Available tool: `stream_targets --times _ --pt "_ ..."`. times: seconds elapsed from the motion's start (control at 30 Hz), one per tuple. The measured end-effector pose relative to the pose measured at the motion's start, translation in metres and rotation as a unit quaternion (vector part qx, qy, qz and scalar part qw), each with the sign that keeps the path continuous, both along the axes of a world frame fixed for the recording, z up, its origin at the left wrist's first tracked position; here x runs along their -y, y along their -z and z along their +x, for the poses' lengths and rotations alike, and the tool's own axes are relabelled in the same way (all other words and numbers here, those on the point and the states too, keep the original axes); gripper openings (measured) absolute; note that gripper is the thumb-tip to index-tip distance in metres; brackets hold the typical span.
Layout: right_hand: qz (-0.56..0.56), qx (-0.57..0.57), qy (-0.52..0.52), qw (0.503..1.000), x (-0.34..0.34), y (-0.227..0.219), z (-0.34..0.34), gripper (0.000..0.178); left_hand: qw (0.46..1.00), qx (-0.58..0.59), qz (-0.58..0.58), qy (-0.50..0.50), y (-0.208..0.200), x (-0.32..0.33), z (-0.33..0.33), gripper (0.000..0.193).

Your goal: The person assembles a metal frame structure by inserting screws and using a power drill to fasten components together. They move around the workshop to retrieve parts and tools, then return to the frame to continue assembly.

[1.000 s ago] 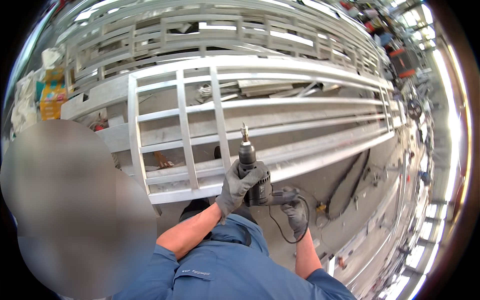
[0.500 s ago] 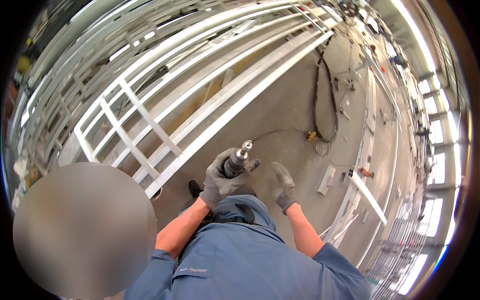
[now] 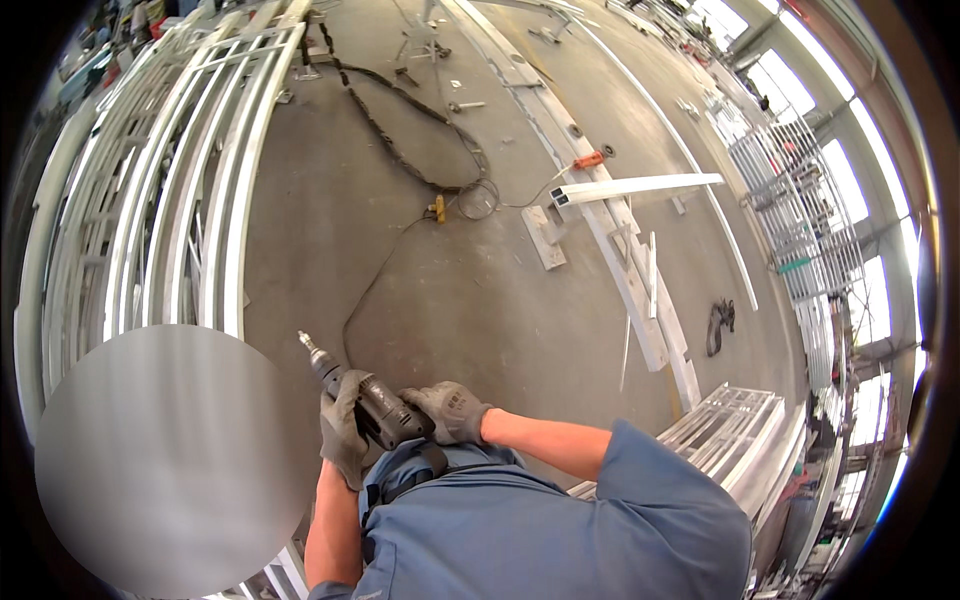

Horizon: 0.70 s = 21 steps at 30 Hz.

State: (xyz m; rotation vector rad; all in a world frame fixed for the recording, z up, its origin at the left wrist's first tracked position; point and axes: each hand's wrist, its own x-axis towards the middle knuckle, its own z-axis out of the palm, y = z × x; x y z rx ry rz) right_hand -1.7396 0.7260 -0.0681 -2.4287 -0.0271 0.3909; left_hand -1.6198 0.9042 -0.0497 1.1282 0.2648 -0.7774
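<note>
My left hand (image 3: 343, 430), in a grey work glove, is wrapped around a dark corded power drill (image 3: 378, 405). The drill slants away from my waist, and its metal chuck with a short bit points to the far left. At the drill's rear end my right hand (image 3: 447, 410), gloved the same way, lies with its fingers curled against the housing. Part of those fingers is hidden behind the tool. A thin cable (image 3: 372, 277) runs from beside the drill across the floor to a yellow connector (image 3: 438, 208).
Long white metal frames (image 3: 235, 230) are stacked on the left. A thick black cable (image 3: 385, 140) loops over the floor. On the right lie long beams (image 3: 640, 320), a square tube (image 3: 640, 188) and an orange angle grinder (image 3: 592, 159). More frames (image 3: 730, 430) stand at the near right.
My view has swung to the right, away from the frames. The drill now points far left instead of up, and my right hand, apart before, has come onto its rear end.
</note>
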Motion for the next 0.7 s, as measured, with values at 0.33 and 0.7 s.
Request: stream_targets --times 0.33,0.7 --pt "0.561 -0.162 0.587 0.561 0.048 0.015 0.002 0.030 0.980 -0.092 0.015 0.173 -0.007 0.063 0.069 0.045" --pt "0.883 0.080 0.378 0.266 0.070 -0.015 -0.008 0.058 0.970 -0.165 0.097 0.146 0.064 -0.039 0.157 0.046"
